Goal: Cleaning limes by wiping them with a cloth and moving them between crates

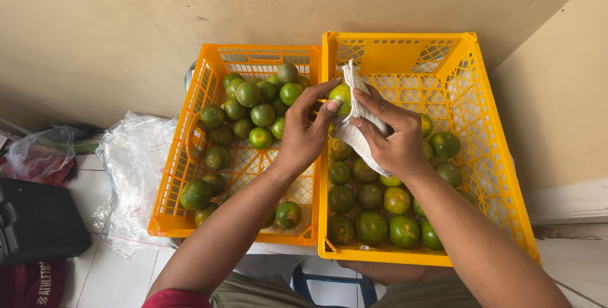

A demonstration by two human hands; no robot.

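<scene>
You are looking down at two orange plastic crates set side by side against a beige wall. Your left hand (304, 132) has its grip closed around a green citrus fruit (341, 94), fingers curled over its top and thumb pressed to its side, holding it in the air above the near edge where the crates meet. Your right hand (389, 132) has its grip closed on a white cloth (356, 113), pressing the cloth against the right side of that same fruit, so the fruit sits between your two hands. The left crate (170, 210) holds a loose scatter of green fruit, mostly gathered toward the wall end, with bare mesh floor showing nearer you. The right crate (500, 175) has a tidier cluster of fruit packed toward its near left part and much open floor toward the wall. By the look of it, the step in hand is wiping a single fruit with the cloth. A next move would call for turning the fruit in your left fingers so the cloth reaches the unwiped side, keeping a firm hold so it does not slip. To your left, crumpled clear plastic bags (133, 156) lie on the white tiled floor (104, 276), beside a black case (38, 219).
</scene>
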